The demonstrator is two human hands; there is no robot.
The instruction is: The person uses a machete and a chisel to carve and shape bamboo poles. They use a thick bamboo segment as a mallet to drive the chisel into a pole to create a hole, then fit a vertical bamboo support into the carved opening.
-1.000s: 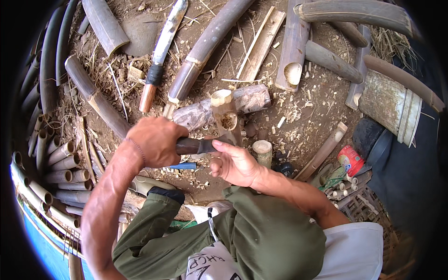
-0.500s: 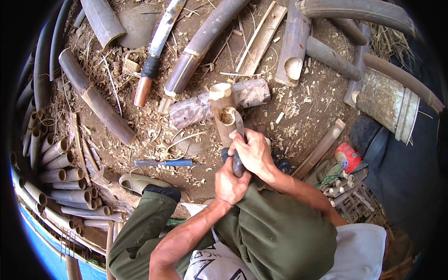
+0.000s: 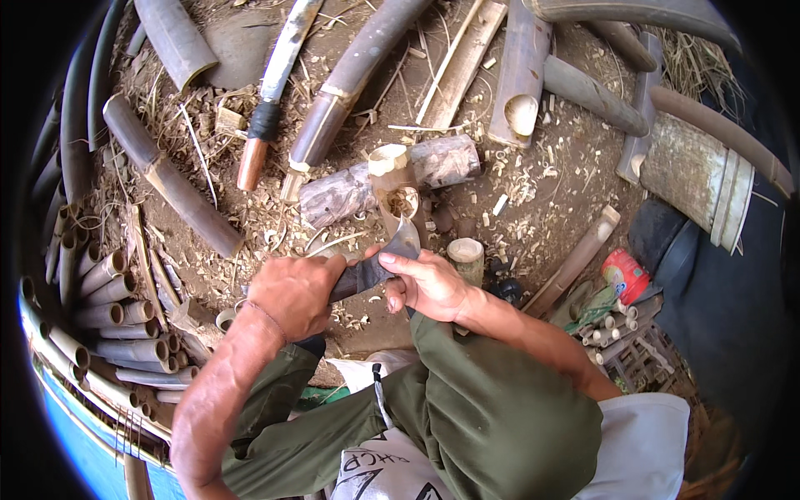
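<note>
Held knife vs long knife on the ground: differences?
The left hand grips the held knife; the long knife lies on the ground.
The held knife shows a short, grey blade; the long knife's blade is long, pale and blotched.
The held knife's handle is dark; the long knife's is reddish and black.
Both are bladed tools.

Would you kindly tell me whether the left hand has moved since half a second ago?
Yes: against the log, the left hand has moved to the left and slightly up the picture.
</note>
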